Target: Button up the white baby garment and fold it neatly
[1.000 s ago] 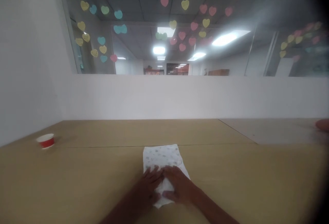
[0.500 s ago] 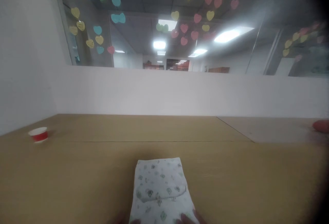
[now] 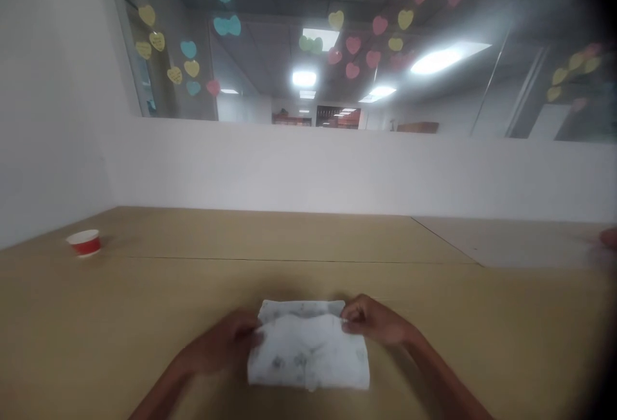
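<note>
A folded white cloth (image 3: pixel 308 352) with a small faded print lies on the table in the lower middle of the head view. Its near part is doubled over toward the far end, and a strip of the printed layer shows behind that flap's edge. At the flap's left corner, my left hand (image 3: pixel 229 341) is closed on the cloth, its fingertips blurred. My right hand (image 3: pixel 375 320) pinches the right corner between thumb and fingers. The cloth's underside is hidden.
A red and white paper cup (image 3: pixel 84 243) stands at the far left of the wooden-topped table (image 3: pixel 168 291). Behind rises a white wall (image 3: pixel 270 166) below a window with heart-shaped notes. A reddish shape (image 3: pixel 608 238), cut off, sits at the right edge.
Both hands have come up from the bottom edge to the cloth's two sides. The cloth's near end has been lifted and folded away from me, making it shorter.
</note>
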A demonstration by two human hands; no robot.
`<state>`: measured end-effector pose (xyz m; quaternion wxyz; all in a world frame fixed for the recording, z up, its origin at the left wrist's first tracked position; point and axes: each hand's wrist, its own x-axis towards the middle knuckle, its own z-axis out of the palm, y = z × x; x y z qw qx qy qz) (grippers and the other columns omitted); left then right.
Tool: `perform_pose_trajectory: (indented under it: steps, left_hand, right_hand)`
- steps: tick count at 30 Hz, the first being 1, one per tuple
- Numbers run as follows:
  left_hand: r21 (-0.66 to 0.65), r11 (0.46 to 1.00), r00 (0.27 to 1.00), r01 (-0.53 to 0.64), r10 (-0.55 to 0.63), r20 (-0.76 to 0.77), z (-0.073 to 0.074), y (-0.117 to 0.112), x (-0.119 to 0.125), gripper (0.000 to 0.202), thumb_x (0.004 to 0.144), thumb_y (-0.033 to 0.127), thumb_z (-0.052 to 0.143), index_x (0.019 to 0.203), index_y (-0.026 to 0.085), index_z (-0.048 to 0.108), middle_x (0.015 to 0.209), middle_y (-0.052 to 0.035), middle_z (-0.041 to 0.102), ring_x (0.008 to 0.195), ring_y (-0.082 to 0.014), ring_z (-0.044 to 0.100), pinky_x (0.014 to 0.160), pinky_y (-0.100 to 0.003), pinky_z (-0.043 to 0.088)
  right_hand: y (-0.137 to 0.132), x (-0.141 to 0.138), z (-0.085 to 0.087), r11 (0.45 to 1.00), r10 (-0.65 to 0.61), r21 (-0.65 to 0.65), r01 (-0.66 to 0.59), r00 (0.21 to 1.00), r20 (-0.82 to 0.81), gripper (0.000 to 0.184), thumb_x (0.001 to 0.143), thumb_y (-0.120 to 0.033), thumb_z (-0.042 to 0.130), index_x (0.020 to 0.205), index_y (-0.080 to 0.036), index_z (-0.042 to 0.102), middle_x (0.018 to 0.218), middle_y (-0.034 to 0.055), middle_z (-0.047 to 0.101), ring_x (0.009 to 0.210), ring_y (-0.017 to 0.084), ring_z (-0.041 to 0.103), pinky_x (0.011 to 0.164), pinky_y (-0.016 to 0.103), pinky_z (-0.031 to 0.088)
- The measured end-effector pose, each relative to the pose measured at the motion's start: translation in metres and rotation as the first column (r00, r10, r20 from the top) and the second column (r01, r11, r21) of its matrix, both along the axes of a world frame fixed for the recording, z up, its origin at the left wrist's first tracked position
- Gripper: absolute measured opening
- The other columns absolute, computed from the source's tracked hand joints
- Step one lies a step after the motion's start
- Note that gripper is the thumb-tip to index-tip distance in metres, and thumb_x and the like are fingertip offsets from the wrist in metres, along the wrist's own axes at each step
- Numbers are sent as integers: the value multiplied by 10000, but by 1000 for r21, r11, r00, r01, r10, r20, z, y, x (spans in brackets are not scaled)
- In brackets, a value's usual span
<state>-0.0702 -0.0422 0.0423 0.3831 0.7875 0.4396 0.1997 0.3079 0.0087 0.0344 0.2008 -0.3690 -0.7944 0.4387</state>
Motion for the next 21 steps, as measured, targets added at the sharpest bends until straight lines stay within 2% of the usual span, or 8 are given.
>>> perform_pose_trajectory:
  steps: [2, 3, 5, 7, 11, 17, 19, 21]
  left_hand:
    - [-45, 994, 994, 104, -103, 25, 8, 38, 5, 449, 931, 524, 487, 772, 122, 607, 764, -45, 592, 704, -214, 560, 590, -250, 401]
    - [-68, 993, 996, 92, -92, -2, 6, 54, 5, 472, 916, 539, 497, 732, 114, 590, 727, -54, 587, 666, -211, 560, 557, -246, 383]
    - [-121, 992, 998, 36, -42, -49, -6, 76, 2, 461, 879, 525, 535, 679, 111, 570, 669, -71, 587, 611, -214, 571, 509, -240, 361]
    - [-174, 985, 999, 4, -13, -53, -20, 86, -2, 422, 858, 488, 535, 679, 108, 578, 651, -84, 597, 584, -216, 583, 491, -239, 363]
    - [-162, 984, 996, -79, 71, -52, -33, 83, 0, 402, 820, 497, 496, 701, 116, 546, 617, -70, 574, 515, -201, 563, 458, -241, 357]
    - [19, 987, 968, -159, 160, -191, -17, 74, 10, 316, 811, 434, 445, 716, 137, 493, 699, -53, 571, 550, -196, 557, 492, -259, 385]
    - [85, 980, 948, -182, 198, -251, -13, 72, 12, 263, 830, 375, 432, 755, 137, 513, 752, -62, 588, 589, -202, 565, 527, -277, 407]
    - [246, 942, 895, -229, 303, -326, -14, 67, 16, 239, 867, 315, 396, 808, 135, 542, 790, -77, 594, 677, -231, 578, 607, -322, 442]
  right_hand:
    - [38, -10, -4, 996, 13, -88, -14, 1000, -6, 426, 756, -509, 669, 791, -85, 663, 770, 64, 583, 660, 138, 486, 564, 208, 331]
    - [52, -15, -10, 994, 4, -108, -4, 1000, -1, 442, 722, -513, 666, 776, -75, 653, 756, 70, 580, 642, 136, 479, 546, 207, 318]
    - [69, -22, -27, 995, -53, -83, 53, 999, -8, 425, 686, -495, 644, 730, -73, 617, 726, 71, 567, 624, 133, 467, 537, 209, 312]
    - [72, -25, -41, 994, -109, -25, 108, 994, -20, 380, 680, -460, 617, 700, -81, 590, 699, 62, 550, 614, 126, 454, 539, 209, 305]
    - [62, -25, -48, 981, -167, 95, 170, 985, -42, 293, 747, -381, 570, 681, -96, 558, 679, 33, 523, 623, 111, 439, 554, 202, 301]
    - [54, -27, -42, 944, -268, 222, 245, 960, 81, 168, 822, -188, 582, 682, -104, 539, 674, 2, 540, 575, 99, 475, 519, 191, 298]
    - [52, -30, -41, 906, -349, 299, 299, 928, 128, 156, 803, -152, 629, 678, -108, 546, 678, 4, 550, 599, 120, 496, 544, 211, 316]
    - [48, -36, -38, 837, -458, 402, 371, 878, 143, 112, 798, -121, 645, 712, -111, 573, 750, 37, 572, 732, 179, 527, 642, 256, 359]
